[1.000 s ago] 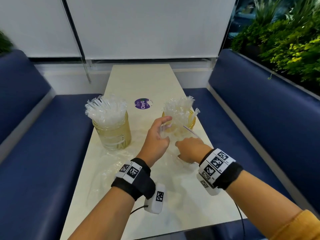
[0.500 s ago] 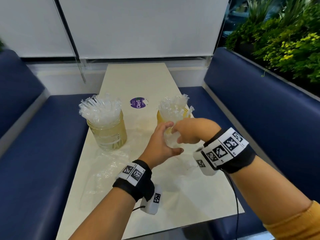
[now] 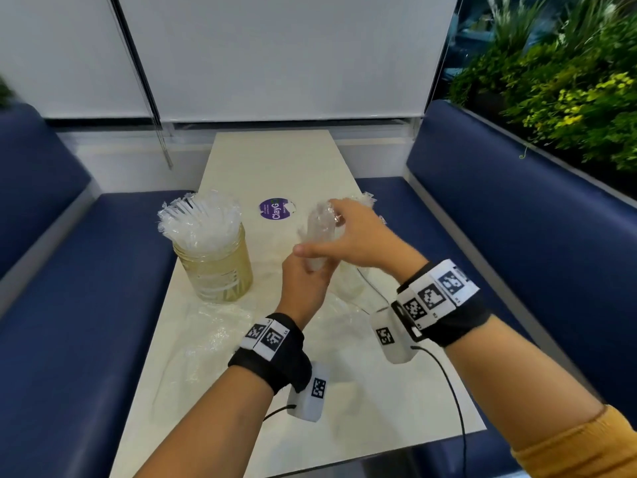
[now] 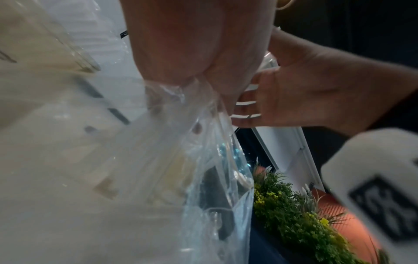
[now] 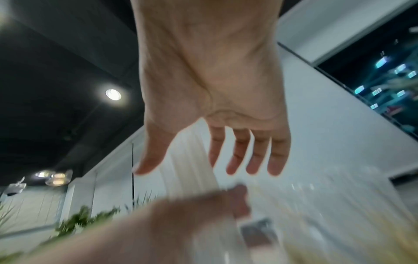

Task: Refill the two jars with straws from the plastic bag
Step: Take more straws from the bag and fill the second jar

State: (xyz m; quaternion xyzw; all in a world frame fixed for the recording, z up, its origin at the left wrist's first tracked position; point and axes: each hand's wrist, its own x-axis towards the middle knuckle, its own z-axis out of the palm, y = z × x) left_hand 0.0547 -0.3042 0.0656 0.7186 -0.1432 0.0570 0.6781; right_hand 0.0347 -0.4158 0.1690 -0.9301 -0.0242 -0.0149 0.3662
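My left hand (image 3: 310, 267) grips the lower end of an upright bundle of clear-wrapped straws (image 3: 319, 229) above the table's middle. Over the bundle's top reaches my right hand (image 3: 344, 225), and the right wrist view shows this right hand (image 5: 194, 169) with fingers spread and straight against the straws (image 5: 190, 160). The left jar (image 3: 217, 270) stands packed with straws (image 3: 200, 219). My hands mostly hide the right jar (image 3: 350, 284); a few of its straws (image 3: 368, 200) stick out behind them. In the left wrist view my left hand (image 4: 203, 75) is curled round crinkled clear plastic (image 4: 192, 160).
The crumpled clear plastic bag (image 3: 213, 336) lies flat on the cream table (image 3: 275, 160) in front of the left jar. A purple round sticker (image 3: 275, 209) sits between the jars. Blue benches (image 3: 86, 288) flank the table; plants (image 3: 568, 98) stand at right.
My right hand rose from the table to the bundle and now reaches over its top with fingers spread. My left hand closed round the bundle and lifted it in front of the right jar.
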